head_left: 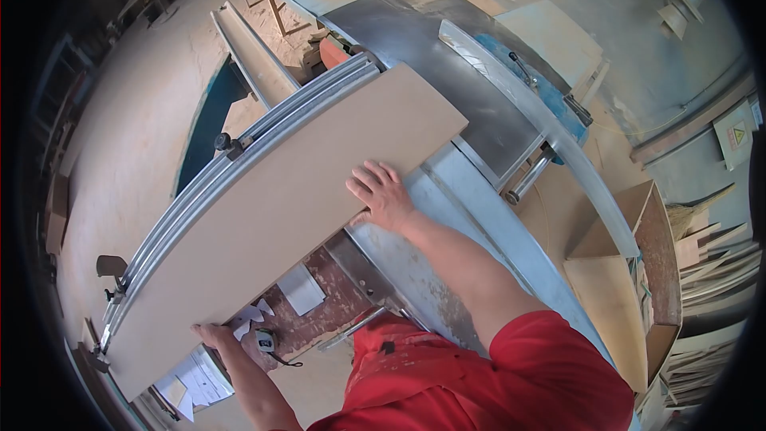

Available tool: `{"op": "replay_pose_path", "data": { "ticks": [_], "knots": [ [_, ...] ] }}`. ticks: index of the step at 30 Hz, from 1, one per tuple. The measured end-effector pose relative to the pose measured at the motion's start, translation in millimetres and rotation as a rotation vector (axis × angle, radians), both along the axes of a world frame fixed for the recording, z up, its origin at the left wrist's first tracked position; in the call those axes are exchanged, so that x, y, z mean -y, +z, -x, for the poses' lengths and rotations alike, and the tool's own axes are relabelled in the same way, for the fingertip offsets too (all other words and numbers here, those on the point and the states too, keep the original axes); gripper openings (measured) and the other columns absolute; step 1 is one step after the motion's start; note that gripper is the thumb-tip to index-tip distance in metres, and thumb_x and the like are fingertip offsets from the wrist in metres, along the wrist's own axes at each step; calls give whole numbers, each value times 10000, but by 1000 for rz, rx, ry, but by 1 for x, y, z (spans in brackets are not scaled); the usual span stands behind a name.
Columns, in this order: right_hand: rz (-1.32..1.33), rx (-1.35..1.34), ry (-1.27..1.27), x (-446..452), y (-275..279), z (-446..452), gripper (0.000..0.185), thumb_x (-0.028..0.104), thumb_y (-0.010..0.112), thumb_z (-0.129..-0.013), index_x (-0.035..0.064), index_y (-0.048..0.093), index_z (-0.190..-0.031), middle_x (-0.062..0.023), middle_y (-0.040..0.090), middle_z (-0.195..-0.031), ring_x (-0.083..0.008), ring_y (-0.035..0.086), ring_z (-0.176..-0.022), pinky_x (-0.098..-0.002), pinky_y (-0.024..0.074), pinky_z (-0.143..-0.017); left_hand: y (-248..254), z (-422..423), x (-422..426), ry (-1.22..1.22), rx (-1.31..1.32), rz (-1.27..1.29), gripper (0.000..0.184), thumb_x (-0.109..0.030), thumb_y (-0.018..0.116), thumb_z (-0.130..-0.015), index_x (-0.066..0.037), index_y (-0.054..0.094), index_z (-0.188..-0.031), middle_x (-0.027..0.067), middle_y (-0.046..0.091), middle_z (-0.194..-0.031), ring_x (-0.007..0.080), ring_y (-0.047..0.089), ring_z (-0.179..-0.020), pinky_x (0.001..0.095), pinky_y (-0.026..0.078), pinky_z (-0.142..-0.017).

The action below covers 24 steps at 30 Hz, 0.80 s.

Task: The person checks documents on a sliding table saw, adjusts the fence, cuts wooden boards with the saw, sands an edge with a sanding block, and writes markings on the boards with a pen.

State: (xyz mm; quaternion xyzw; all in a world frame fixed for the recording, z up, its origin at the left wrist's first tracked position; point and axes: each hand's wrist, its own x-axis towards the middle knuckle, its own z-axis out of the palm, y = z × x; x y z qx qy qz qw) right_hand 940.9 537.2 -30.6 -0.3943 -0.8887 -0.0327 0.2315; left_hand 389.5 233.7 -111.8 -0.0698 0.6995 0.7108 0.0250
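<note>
A long tan board (pixel 279 199) lies slantwise across the saw table, its far long edge along a metal rail fence (pixel 239 144). My right hand (pixel 384 198) rests on the board near its right end, fingers spread on the top face and the thumb at the near edge. At the lower left, my left hand (pixel 212 335) is at the board's near edge, fingertips on top; its underside is hidden. A tape measure (pixel 265 341) and white papers (pixel 300 289) lie on a worn reddish surface between my hands.
A dark metal tabletop (pixel 431 48) with a curved clear guard (pixel 550 124) is ahead. Printed sheets (pixel 195 383) lie at the lower left. A wooden bin (pixel 610 303) and stacked offcuts (pixel 710 295) stand at right. A black clamp knob (pixel 223 142) sits on the rail.
</note>
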Motion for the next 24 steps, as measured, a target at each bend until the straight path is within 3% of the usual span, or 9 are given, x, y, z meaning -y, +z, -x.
{"op": "replay_pose_path", "data": {
  "ticks": [3,8,13,17,19,20,22,24],
  "knots": [
    [-15,-8,7,2,-5,0,988,749,791,-738,220,520,-1528,-55,455,-1607,-335,336,-1555,-550,248,-1290,23,-23,-10,40,94,-176,569,-131,399,-1115,11,358,-1665,106,374,-1740,248,395,-1570,395,334,-1299],
    [-14,18,16,1,-4,1,971,729,792,-759,221,511,-1537,-59,448,-1613,-339,331,-1559,-552,248,-1288,-56,43,14,-94,-110,170,554,-151,384,-1129,-12,373,-1666,73,377,-1743,207,421,-1549,358,369,-1262],
    [-33,11,27,-1,-5,2,966,715,795,-770,217,505,-1545,-62,444,-1616,-343,328,-1562,-555,247,-1289,-50,34,20,-58,-30,-1,551,-167,351,-1139,-14,363,-1669,54,375,-1744,192,441,-1531,336,387,-1242],
    [-34,7,27,1,-4,2,965,711,796,-772,215,504,-1545,-63,444,-1617,-344,331,-1562,-557,249,-1288,-127,105,45,-171,-300,403,551,-170,355,-1136,-10,369,-1663,48,399,-1730,193,464,-1514,339,398,-1233],
    [-51,-30,43,1,-4,2,972,677,833,-738,203,527,-1529,-73,462,-1601,-357,356,-1540,-570,273,-1271,-127,104,45,-193,-370,685,549,-165,368,-1129,-8,386,-1655,50,417,-1720,202,475,-1507,348,405,-1229],
    [-70,-68,59,-1,-7,2,976,661,852,-720,197,539,-1520,-77,471,-1593,-364,369,-1529,-577,285,-1263,-116,102,48,-189,-467,1005,547,-161,377,-1125,-8,400,-1649,53,431,-1712,209,481,-1503,354,409,-1227],
    [-67,-65,60,0,-4,1,975,665,848,-722,198,541,-1521,-77,472,-1592,-362,365,-1533,-574,284,-1265,-108,93,46,-178,-445,953,546,-161,393,-1117,-5,419,-1639,67,448,-1700,224,489,-1499,366,413,-1226],
    [-54,-62,58,1,-3,1,973,667,846,-725,201,542,-1523,-76,472,-1593,-359,362,-1536,-571,281,-1268,-82,69,34,-72,-292,499,552,-169,408,-1109,-4,427,-1635,88,457,-1691,232,492,-1498,370,409,-1231]
  ]
}}
